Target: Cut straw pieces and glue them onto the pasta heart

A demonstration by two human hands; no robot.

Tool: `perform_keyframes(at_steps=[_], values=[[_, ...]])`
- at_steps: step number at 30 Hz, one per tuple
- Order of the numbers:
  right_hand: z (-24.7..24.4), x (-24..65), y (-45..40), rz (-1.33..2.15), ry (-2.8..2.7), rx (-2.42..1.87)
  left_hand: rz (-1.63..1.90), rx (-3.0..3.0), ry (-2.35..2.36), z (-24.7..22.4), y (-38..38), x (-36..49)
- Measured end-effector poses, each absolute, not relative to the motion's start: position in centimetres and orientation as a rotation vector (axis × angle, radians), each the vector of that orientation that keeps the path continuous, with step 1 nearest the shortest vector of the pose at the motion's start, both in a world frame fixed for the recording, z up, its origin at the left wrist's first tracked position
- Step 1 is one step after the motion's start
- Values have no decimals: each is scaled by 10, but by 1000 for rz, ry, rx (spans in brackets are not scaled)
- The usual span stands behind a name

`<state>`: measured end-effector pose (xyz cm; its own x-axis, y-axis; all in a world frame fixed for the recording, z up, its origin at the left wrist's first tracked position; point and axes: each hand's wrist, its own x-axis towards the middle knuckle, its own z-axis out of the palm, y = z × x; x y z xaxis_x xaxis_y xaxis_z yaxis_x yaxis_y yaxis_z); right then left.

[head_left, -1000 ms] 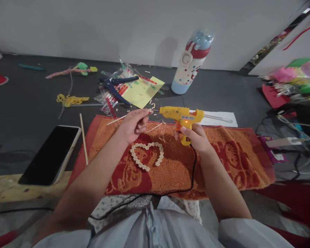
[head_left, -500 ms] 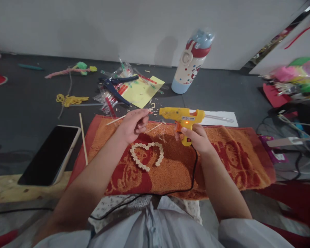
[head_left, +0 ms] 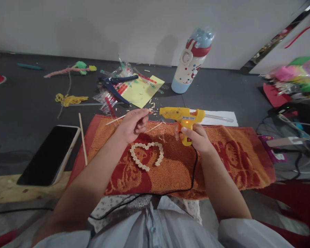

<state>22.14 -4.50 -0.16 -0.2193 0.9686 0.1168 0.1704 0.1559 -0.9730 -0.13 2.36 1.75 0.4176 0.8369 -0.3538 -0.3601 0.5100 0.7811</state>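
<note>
My right hand (head_left: 196, 135) is wrapped round the handle of a yellow glue gun (head_left: 179, 114), whose orange light is lit and whose nozzle points left. My left hand (head_left: 135, 125) pinches a tiny pale piece (head_left: 150, 110) at its fingertips, just off the nozzle. Below both hands, a heart outline of small pale pieces (head_left: 136, 159) lies on an orange and red towel (head_left: 178, 165), with a gap at its bottom. Thin wooden sticks lie on the towel, one (head_left: 155, 127) between the hands.
A phone (head_left: 49, 155) lies at the left, near a long stick (head_left: 83, 139). Behind are blue-handled pliers (head_left: 116, 90), plastic packets, yellow paper (head_left: 146, 91) and an upright bottle (head_left: 191, 65). The gun's black cable (head_left: 193, 172) crosses the towel. Cables and a power bank-like block (head_left: 284, 142) sit right.
The orange trigger that showed in front of my right fingers is now mostly hidden, apparently squeezed in. Both hands otherwise hold the same places.
</note>
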Motion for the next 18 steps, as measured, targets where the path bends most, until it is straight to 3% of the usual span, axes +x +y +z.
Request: perform_keyframes(at_steps=[18], values=[[-2, 222, -45, 1165, -1575, -1145, 827, 669, 820, 19, 22, -1]])
